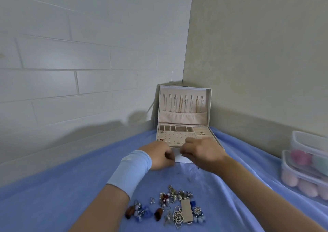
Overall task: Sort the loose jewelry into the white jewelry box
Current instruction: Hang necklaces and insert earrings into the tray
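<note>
While loose jewelry [177,205] lies on the blue cloth [71,187], left hand [160,156] and right hand [204,153] curl at the front of the white jewelry box [184,107], any grip unclear

Two walls meet in a vertical corner seam [187,45] at the far end of the bed.

Left wall [71,54]: pale grey-white, brick-pattern relief with long staggered courses.

Right wall [257,45]: plain beige, fine-textured.

Bed surface: blue cloth [62,187], slightly wrinkled, running back to both walls and into the corner.

Light: soft and even. A broad grey shadow [99,130] lies low on the left wall, just above the cloth's left edge.

Right edge of the bed: two clear lidded plastic containers [308,160], stacked, with pink and teal rounded items inside.
</note>
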A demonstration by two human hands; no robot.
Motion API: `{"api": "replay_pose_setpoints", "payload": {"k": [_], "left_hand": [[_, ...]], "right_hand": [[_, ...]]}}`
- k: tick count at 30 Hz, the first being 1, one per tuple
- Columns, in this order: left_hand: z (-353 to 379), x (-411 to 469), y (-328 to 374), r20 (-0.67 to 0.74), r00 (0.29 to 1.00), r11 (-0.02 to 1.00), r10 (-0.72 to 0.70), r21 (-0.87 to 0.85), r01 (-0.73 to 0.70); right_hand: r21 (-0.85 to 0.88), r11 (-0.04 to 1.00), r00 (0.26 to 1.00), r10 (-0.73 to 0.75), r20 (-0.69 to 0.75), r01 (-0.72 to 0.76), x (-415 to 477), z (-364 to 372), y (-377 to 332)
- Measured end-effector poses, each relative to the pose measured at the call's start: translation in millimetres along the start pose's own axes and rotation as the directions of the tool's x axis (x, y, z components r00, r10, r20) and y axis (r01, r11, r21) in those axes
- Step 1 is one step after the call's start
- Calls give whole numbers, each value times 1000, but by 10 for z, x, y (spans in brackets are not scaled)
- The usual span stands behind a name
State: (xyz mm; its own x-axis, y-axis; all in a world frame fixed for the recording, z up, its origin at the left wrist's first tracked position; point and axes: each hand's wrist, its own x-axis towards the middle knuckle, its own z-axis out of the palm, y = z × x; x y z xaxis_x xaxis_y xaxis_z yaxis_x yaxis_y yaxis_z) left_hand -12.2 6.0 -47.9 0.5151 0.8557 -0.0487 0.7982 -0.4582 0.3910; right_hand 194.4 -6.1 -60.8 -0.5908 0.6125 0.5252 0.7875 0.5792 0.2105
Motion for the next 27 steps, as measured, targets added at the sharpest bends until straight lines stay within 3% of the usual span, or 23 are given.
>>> {"api": "replay_pose_setpoints", "payload": {"k": [3,8,10,14,21,25,27], "left_hand": [[-72,10,-48,-107,994,983,-16,-184,-4],[-94,34,-28,-317,942,876,-111,-479,-58],[-93,70,-11,-353,924,834,-146,-546,-77],[-72,147,-7,-417,890,810,-182,-577,-104],[-50,129,-61,-378,917,813,-123,-568,-125],[-52,158,-38,-493,861,858,-128,-490,-153],[-73,171,-1,-535,829,834,-162,-523,-174]], "right_hand": [[231,932,960,278,43,-280,56,-131,47],[475,750,883,439,164,-461,243,-237,118],[515,697,864,446,233,-498,337,-280,126],[498,706,861,371,347,-504,469,-327,96],[491,692,837,329,438,-529,480,-326,42],[595,579,831,388,399,-557,479,-302,44],[663,505,825,443,350,-552,476,-295,52]]}}
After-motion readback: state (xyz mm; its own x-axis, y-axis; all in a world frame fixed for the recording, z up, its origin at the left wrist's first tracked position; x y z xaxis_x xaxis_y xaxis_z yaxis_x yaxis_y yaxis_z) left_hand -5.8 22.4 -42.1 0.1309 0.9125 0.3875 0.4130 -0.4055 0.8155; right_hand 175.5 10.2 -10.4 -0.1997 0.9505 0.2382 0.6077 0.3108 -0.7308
